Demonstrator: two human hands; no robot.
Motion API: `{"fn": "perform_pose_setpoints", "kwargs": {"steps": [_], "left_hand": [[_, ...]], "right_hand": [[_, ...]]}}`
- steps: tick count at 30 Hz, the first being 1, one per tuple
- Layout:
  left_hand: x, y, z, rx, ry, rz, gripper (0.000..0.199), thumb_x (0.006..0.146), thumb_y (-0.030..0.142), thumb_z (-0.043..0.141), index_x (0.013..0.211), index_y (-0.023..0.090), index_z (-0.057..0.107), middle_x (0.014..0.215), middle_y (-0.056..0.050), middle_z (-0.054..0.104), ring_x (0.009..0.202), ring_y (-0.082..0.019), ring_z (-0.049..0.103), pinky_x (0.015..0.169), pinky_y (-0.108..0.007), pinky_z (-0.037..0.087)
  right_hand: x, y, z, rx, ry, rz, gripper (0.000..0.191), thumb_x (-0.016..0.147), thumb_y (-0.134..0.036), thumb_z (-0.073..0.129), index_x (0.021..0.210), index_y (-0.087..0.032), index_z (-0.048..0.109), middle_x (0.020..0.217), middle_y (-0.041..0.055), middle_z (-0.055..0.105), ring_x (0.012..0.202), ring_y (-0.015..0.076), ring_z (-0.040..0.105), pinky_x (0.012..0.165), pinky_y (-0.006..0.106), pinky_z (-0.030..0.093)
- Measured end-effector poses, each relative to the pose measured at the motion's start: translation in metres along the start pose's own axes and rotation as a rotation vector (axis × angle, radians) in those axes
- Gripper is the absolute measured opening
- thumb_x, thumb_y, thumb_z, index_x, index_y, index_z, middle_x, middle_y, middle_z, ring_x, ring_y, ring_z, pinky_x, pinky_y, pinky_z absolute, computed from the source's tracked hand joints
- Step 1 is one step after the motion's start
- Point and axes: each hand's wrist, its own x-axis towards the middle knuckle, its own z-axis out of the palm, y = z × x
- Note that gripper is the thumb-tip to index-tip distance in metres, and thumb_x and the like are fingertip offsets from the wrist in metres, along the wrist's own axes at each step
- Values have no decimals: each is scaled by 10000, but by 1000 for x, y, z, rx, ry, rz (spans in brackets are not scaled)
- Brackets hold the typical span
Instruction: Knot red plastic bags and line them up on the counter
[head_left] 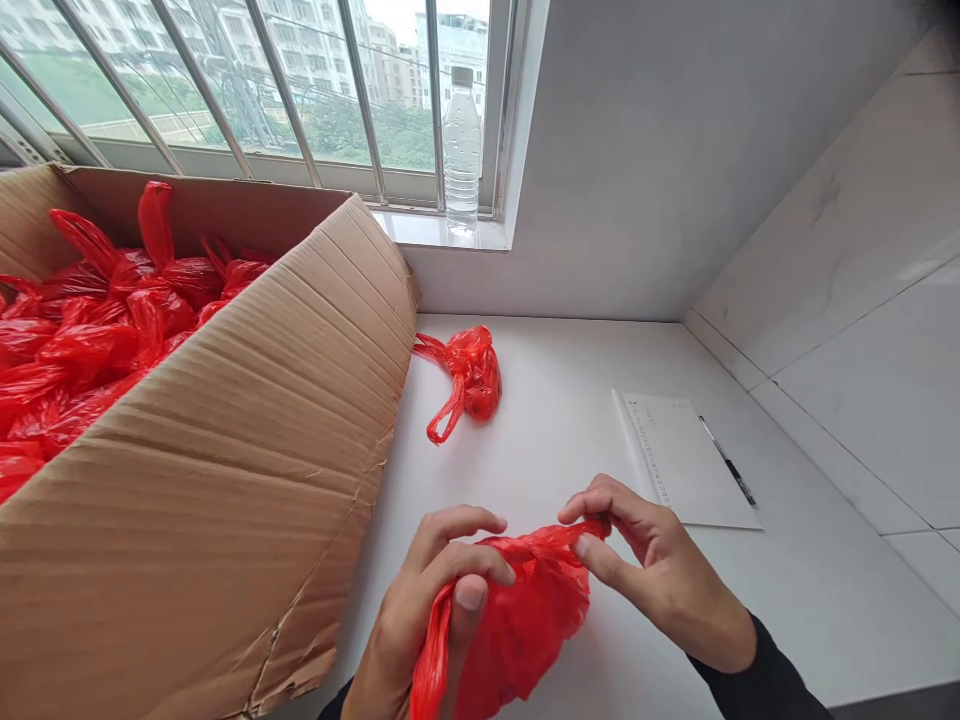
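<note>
A red plastic bag (525, 620) hangs between my two hands over the white tabletop (555, 400). My left hand (435, 590) is closed on the bag's left side, with a twisted handle running down past the thumb. On the right, my right hand (652, 560) pinches the bag's upper right corner between thumb and fingers. What the bag holds cannot be made out. Farther back, beside the box, lies a knotted red bag (480, 375) with two loop handles.
A large open cardboard box (225, 470) full of tied red bags (97, 340) fills the left side. Papers (690, 460) and a black pen (727, 460) lie at the right. A clear bottle (462, 150) stands on the windowsill (420, 230).
</note>
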Motion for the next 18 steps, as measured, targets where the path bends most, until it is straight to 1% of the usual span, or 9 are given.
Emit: {"fn": "perform_pose_setpoints", "kwargs": {"steps": [4, 6, 8, 10, 11, 13, 14, 16, 18], "left_hand": [[-7, -1, -2, 21, 94, -85, 378, 1050, 376, 339, 756, 239, 532, 1211, -17, 656, 1246, -188, 533, 990, -276, 435], [-11, -3, -4, 1, 132, -166, 434, 1046, 426, 319, 692, 233, 481, 1143, -23, 670, 1228, -202, 542, 958, -288, 451], [-16, -5, -5, -16, 136, -222, 462, 1037, 461, 321, 657, 234, 457, 1019, -29, 677, 1201, -212, 560, 923, -292, 463], [-19, -9, -7, -20, 125, -251, 472, 1028, 481, 328, 641, 238, 448, 927, -35, 671, 1196, -223, 569, 896, -294, 467], [-20, -10, -7, -15, 123, -262, 473, 1025, 486, 330, 641, 238, 452, 928, -37, 672, 1198, -225, 571, 891, -296, 467], [-21, -11, -7, -3, 123, -281, 475, 1024, 486, 328, 645, 236, 467, 1012, -42, 681, 1196, -223, 572, 891, -299, 465], [-21, -11, -7, -5, 124, -282, 476, 1025, 483, 327, 645, 235, 470, 1028, -42, 682, 1194, -221, 572, 890, -297, 467], [-22, -11, -7, -24, 122, -260, 481, 1028, 484, 320, 643, 237, 469, 970, -39, 681, 1195, -219, 568, 881, -293, 475], [-22, -10, -8, -44, 120, -244, 487, 1033, 488, 307, 653, 238, 481, 944, -39, 674, 1203, -218, 564, 894, -294, 482]], "right_hand": [[3, 12, -5, -12, 160, 41, 289, 1001, -491, 544, 859, -260, 646, 860, -4, 558, 829, 177, 509, 801, 318, 394], [2, 20, -9, 0, 241, 85, 317, 996, -524, 544, 847, -258, 631, 861, -8, 561, 834, 173, 511, 791, 303, 398], [0, 26, -14, 17, 265, 103, 329, 999, -539, 530, 846, -262, 621, 852, -12, 557, 842, 171, 515, 801, 292, 407], [-2, 29, -15, 44, 198, 99, 312, 1013, -540, 496, 919, -279, 639, 911, -7, 588, 904, 177, 541, 857, 294, 425], [-4, 29, -14, 48, 131, 94, 284, 1013, -537, 496, 1012, -298, 650, 987, -3, 610, 969, 183, 555, 908, 303, 429], [-5, 26, -10, 27, -35, 82, 295, 986, -517, 561, 1217, -341, 615, 1191, 5, 608, 1134, 202, 545, 1021, 338, 407], [-5, 23, -7, 6, -111, 74, 323, 962, -495, 610, 1251, -351, 600, 1256, 5, 590, 1186, 211, 532, 1054, 354, 392], [-4, 18, -2, -36, -183, 48, 231, 928, -425, 670, 1133, -329, 627, 1242, -1, 596, 1169, 212, 549, 1052, 361, 389], [-2, 15, 2, -45, -151, 25, 90, 941, -365, 643, 960, -288, 602, 1155, -11, 617, 1095, 195, 579, 1015, 348, 400]]}}
